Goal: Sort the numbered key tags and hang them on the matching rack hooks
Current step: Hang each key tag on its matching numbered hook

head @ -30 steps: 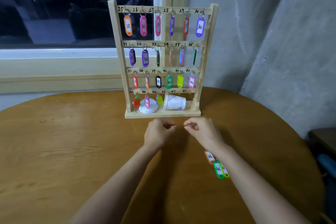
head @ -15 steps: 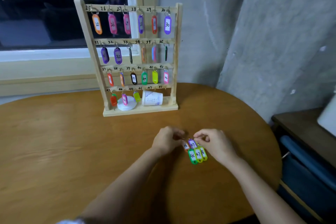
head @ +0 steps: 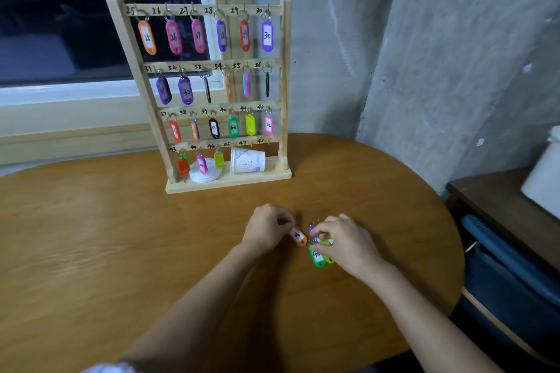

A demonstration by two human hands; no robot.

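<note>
Room: rough grey concrete wall (head: 454,70) on the right, meeting a dark window (head: 75,9) with a pale, smooth frame on the left.
Bench: round wooden bench (head: 91,251), smooth, with visible grain. Its curved edge falls away on the right, close to a dark side cabinet (head: 485,200). Broad bare wood lies left of the arms and between the hands and the rack.
Rack: upright pale wooden rack (head: 285,85) with two posts, four rails and a flat base, standing at the far side of the bench near the wall. Handwritten numbers 25 to 48 run along the rails.
Hung key tags: glossy oval plastic hung key tags (head: 267,36) on metal rings fill the places 25 to 45. Small hooks (head: 268,141) show under 47 and 48.
Container: white, rounded container (head: 542,179) on the side cabinet, cut off by the frame edge.
Paper cup: white paper cup (head: 247,161) lying on its side on the rack base, beside a stack of white discs (head: 198,175).
Left hand: left hand (head: 266,228) is just above the bench in front of the rack, its fingers curled and pinching the ring end of the orange key tag (head: 298,236).
Right hand: right hand (head: 348,244), just beside the left, has its fingers curled down onto the loose key tags (head: 317,257) and grips them at the rings.
Loose key tags: one green, one yellow-green and one purple, bunched together and touching the bench under the right hand.
Orange key tag: tilted, its white label up, between the two hands. I cannot read the number with certainty.
</note>
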